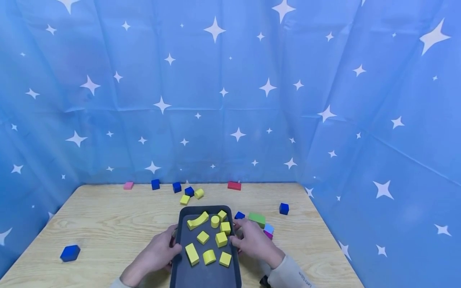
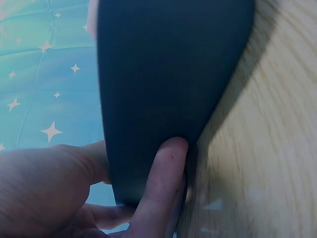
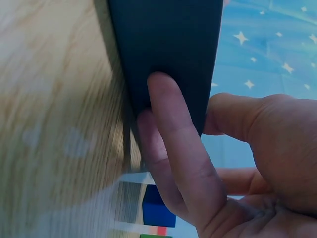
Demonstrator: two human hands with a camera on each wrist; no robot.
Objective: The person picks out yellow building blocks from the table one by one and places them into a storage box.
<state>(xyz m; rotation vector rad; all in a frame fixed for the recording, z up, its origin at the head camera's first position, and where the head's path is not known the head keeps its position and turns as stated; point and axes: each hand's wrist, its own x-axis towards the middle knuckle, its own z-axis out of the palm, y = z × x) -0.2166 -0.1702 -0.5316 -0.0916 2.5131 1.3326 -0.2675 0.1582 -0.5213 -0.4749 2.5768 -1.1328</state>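
A dark grey tray [image 1: 201,277] stands at the near middle of the table, its long sides running away from me. Several yellow wooden blocks lie in it, among them a curved block [image 1: 197,221], an oblong block [image 1: 192,255], a cylinder [image 1: 215,221] and a cube [image 1: 221,239]. My left hand [image 1: 158,250] grips the tray's left side and my right hand [image 1: 255,242] its right side, each thumb at the rim. Both wrist views show fingers [image 2: 161,186] [image 3: 176,134] against the outer walls, fingertips near the lower edge. The tray's near end is cut off in the head view.
Along the table's back lie a pink block [image 1: 128,185], a red block [image 1: 234,185], several blue blocks and two yellow ones. A green block [image 1: 257,219] lies beyond my right hand, with blue and magenta ones near it. Another blue block [image 1: 70,253] sits far left.
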